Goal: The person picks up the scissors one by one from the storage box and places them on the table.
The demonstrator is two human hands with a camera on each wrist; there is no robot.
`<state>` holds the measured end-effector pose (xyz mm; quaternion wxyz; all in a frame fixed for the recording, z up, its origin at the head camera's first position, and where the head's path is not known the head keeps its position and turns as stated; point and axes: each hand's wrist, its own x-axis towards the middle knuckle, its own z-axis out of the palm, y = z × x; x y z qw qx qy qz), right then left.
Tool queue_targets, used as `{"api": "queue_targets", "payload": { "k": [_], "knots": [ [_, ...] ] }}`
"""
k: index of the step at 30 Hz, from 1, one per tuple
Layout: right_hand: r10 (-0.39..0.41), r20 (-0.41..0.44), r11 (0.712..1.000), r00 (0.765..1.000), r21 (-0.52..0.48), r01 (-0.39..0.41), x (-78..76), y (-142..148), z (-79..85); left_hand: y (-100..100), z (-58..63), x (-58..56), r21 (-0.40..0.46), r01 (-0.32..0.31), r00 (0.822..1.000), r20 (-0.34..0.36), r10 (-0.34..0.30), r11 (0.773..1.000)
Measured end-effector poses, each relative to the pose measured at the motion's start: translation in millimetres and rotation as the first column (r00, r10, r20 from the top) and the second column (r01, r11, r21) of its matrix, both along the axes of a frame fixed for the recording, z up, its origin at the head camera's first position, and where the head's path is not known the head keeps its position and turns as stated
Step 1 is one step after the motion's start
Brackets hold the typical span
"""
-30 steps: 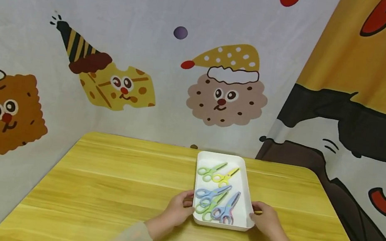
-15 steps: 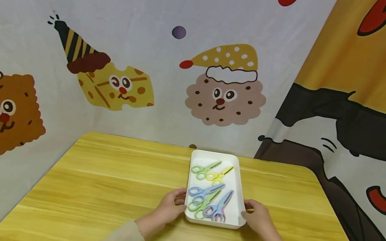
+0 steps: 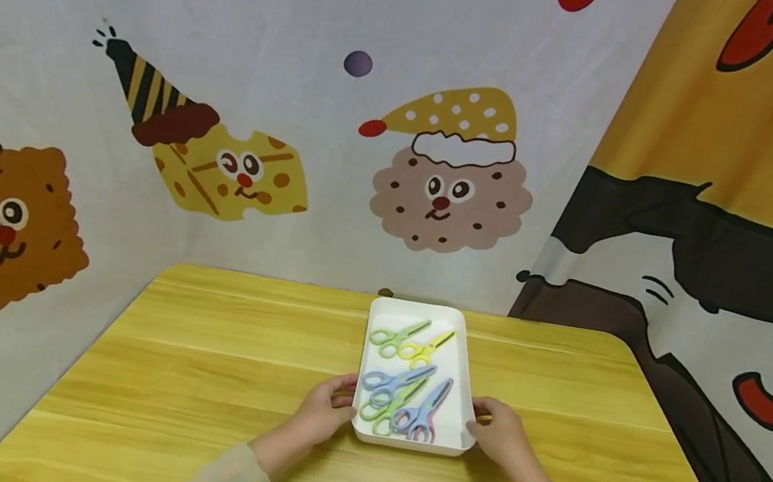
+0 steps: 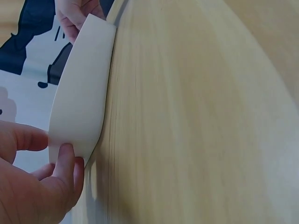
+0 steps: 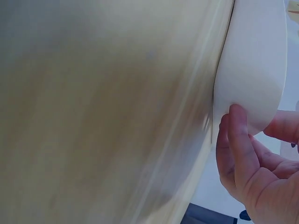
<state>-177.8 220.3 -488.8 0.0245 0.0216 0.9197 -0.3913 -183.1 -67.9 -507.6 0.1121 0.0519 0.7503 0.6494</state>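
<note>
A white rectangular tray lies lengthwise on the table, holding several pairs of children's scissors. At its far end are green scissors and yellow scissors. Nearer, blue scissors overlap another green pair, beside a second blue pair with pink showing beneath. My left hand holds the tray's near left corner. In the left wrist view, its thumb and fingers pinch the tray wall. The near right corner is held by my right hand, fingertips against the wall in the right wrist view.
The wooden table extends to both sides of the tray. Behind it hangs a white cloth printed with cartoon figures, with a yellow and black part at right. The table's far edge runs just beyond the tray.
Both hands have moved the tray steadily leftward across the table, scissors with it. Their hold on the two near corners looks the same.
</note>
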Motion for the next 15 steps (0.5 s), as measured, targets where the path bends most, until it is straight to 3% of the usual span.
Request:
{"api": "queue_targets", "payload": {
  "k": [15],
  "knots": [
    [-0.013, 0.027, 0.999, 1.000, -0.048, 0.014, -1.0, -16.1, 0.0, -16.4, -3.4, -1.9, 0.007, 0.000, 1.000, -0.005, 0.000, 1.000]
  ]
}}
